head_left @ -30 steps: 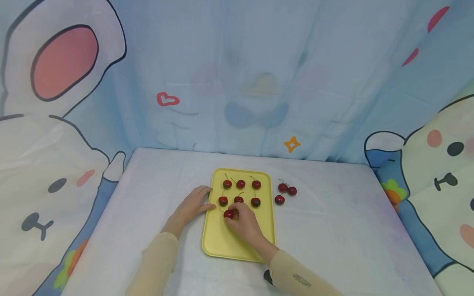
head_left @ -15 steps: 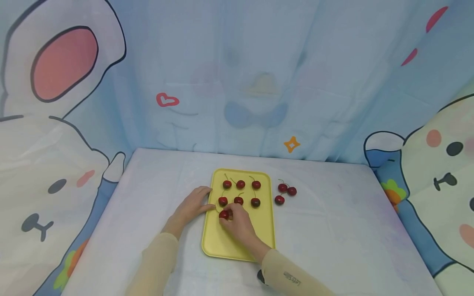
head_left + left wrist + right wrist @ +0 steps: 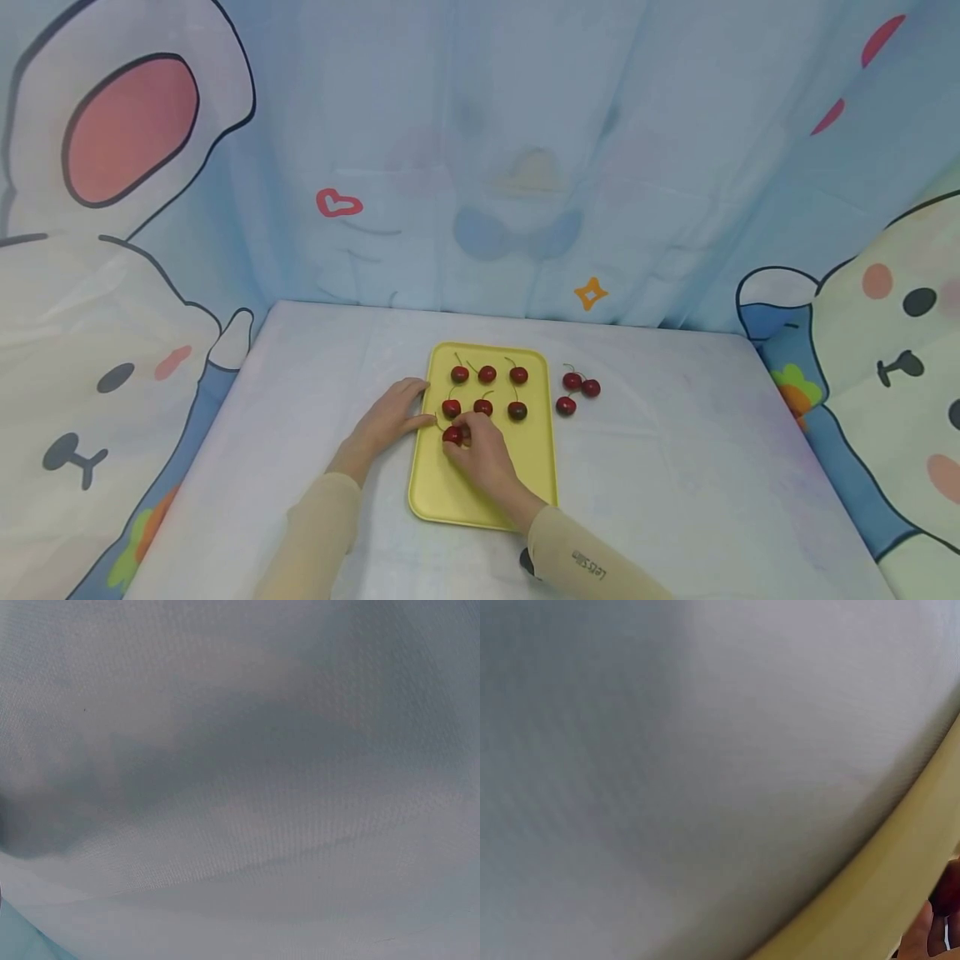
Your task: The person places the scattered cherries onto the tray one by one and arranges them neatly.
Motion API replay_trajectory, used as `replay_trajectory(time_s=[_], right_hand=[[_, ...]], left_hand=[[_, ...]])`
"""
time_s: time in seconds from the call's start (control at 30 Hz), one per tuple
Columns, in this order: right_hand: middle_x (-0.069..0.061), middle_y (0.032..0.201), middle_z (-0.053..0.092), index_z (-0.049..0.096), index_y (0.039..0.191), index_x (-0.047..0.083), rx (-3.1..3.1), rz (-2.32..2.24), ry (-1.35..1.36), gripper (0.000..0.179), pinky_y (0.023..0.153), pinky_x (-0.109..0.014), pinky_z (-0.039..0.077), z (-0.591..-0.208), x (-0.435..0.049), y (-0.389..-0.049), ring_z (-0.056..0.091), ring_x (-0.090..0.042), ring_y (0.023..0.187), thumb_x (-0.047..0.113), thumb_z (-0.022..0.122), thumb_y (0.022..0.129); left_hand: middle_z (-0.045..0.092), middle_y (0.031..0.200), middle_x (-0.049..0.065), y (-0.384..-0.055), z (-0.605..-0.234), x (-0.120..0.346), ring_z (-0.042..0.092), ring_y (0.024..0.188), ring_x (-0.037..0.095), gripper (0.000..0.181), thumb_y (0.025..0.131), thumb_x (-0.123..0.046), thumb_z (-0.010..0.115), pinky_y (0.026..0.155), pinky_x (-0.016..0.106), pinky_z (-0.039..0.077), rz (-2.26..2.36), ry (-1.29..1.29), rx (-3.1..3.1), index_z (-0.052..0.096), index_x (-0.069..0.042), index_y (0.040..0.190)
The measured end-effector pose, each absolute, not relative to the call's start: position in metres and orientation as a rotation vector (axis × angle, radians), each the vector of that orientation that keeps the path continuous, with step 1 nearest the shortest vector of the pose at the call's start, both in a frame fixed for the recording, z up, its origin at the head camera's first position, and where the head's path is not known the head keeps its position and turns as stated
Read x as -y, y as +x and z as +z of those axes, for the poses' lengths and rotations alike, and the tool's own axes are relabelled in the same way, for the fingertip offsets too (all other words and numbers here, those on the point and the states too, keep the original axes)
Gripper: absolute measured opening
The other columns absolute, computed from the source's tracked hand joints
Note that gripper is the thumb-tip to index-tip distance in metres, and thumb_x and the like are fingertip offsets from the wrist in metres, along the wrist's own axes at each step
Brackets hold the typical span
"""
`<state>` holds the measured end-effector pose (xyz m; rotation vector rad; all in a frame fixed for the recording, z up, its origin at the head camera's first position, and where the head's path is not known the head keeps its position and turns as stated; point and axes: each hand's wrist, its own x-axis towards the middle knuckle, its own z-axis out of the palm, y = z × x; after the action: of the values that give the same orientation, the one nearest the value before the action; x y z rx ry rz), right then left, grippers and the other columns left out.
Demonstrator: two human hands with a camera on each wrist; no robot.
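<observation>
My right hand (image 3: 486, 457) pinches a dark red cherry (image 3: 452, 435) by its side, low over the left part of the yellow tray (image 3: 480, 500). That cherry's thin stem points up and left. With its thumb and fingertips at the tray's left rim, my left hand (image 3: 392, 417) steadies the edge, fingers fairly straight. Two rows of cherries lie on the tray above my right hand, among them a middle cherry (image 3: 483, 407) just beyond the fingertips. The right wrist view catches the tray's edge (image 3: 885, 900) and a bit of fingers and cherry at lower right; the left wrist view has only cloth.
Right of the tray, a group of three loose cherries (image 3: 573, 381) lies on the white tablecloth (image 3: 675, 450). A blue printed curtain (image 3: 480, 167) hangs behind the table. A small dark object (image 3: 528, 562) shows beside the right sleeve.
My right hand has shifted slightly left with the cherry, then stays almost still over the last half second. The left hand keeps its place at the rim.
</observation>
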<state>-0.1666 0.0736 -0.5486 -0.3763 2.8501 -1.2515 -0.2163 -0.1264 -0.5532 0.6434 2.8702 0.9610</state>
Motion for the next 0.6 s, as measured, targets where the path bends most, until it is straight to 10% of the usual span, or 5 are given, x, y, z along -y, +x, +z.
replay_trajectory(time_s=[0.6], right_hand=[[-0.005,0.110,0.061,0.062,0.116,0.006,-2.785,-1.317,-0.261,0.036,0.088,-0.033,0.055,-0.538,-0.090,-0.165,0.060,-0.019,0.099,0.019,0.077,0.085]], left_hand=[[0.051,0.138,0.014,-0.217,-0.557,0.128,0.043,0.133,0.030,0.062,0.089,-0.035,0.071,0.115,0.041,0.033,0.980,0.644,-2.871,0.050,-0.001,0.137]])
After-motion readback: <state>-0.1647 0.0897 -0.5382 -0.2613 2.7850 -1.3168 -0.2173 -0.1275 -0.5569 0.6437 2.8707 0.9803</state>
